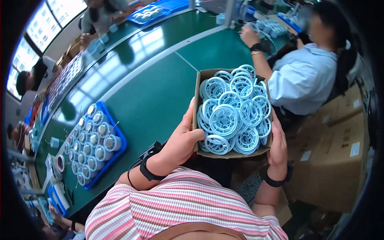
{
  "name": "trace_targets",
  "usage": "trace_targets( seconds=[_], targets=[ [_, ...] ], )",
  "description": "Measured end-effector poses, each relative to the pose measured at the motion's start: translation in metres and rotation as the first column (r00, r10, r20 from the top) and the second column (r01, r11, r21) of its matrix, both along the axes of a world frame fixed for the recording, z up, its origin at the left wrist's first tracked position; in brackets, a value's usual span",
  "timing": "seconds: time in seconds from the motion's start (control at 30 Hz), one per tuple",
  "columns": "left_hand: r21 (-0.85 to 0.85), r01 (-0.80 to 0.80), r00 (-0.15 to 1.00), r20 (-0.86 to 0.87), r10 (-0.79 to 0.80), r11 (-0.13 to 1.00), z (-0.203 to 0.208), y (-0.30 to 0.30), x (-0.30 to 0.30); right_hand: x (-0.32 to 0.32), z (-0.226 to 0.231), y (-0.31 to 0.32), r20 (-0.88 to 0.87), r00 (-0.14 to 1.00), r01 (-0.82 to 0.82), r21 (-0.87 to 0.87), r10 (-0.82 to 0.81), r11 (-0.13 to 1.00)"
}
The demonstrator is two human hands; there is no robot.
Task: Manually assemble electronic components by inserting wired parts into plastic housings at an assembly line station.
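Observation:
Between my two hands I hold an open cardboard box (195,116), heaped with light blue plastic rings (224,120) that have spoked inner rims. My left hand (185,138) grips the box's left wall, its thumb over the near left corner. On the opposite wall my right hand (278,140) presses with its fingers along the side; part of that hand is hidden behind the box. The box is held at the edge of the green table, in front of my body. To its left a blue tray (122,138) carries several rows of pale cups with round metal parts on top.
A co-worker in a light blue shirt (306,76) sits close on the right. Large cardboard cartons (332,148) stand behind that person. A roll of tape (61,163) lies left of the tray. Across the green table (156,92), other people work beside parts and another blue tray (170,6).

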State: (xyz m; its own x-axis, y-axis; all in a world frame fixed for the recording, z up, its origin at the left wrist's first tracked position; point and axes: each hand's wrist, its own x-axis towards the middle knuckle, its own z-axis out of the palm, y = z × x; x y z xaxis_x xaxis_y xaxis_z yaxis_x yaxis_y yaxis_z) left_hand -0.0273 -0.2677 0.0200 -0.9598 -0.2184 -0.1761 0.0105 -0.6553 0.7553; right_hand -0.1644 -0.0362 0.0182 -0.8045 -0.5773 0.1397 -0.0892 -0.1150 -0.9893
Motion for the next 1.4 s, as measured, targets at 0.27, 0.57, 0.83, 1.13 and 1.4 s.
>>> trace_targets(
  seconds=[0.27, 0.57, 0.83, 1.13, 1.4],
  targets=[
    [-0.191, -0.551, 0.832, -0.055, 0.552, 0.812, -0.041, -0.066, 0.031, -0.044, -0.028, -0.165, 0.27, 0.869, -0.401, -0.104, 0.414, 0.91],
    [-0.304, -0.884, 0.41, -0.136, 0.902, 0.356, -0.078, -0.115, 0.013, -0.072, -0.063, -0.297, 0.231, 0.788, -0.593, 0.034, 0.571, 0.805],
    [-0.761, -0.413, 0.238, -0.62, 0.748, -0.5, -0.067, -0.114, 0.002, -0.134, -0.08, -0.364, 0.455, 0.649, -0.689, 0.012, 0.61, 0.724],
    [-0.858, -0.133, 0.551, -0.48, 0.683, -0.495, -0.078, -0.098, -0.004, -0.184, -0.087, -0.307, 0.467, 0.725, -0.637, 0.174, 0.506, 0.751],
    [-0.87, -0.005, 0.628, -0.386, 0.676, -0.493, -0.08, -0.073, 0.006, -0.087, -0.08, -0.302, -0.091, 0.817, -0.557, 0.136, 0.57, 0.819]
  ],
)
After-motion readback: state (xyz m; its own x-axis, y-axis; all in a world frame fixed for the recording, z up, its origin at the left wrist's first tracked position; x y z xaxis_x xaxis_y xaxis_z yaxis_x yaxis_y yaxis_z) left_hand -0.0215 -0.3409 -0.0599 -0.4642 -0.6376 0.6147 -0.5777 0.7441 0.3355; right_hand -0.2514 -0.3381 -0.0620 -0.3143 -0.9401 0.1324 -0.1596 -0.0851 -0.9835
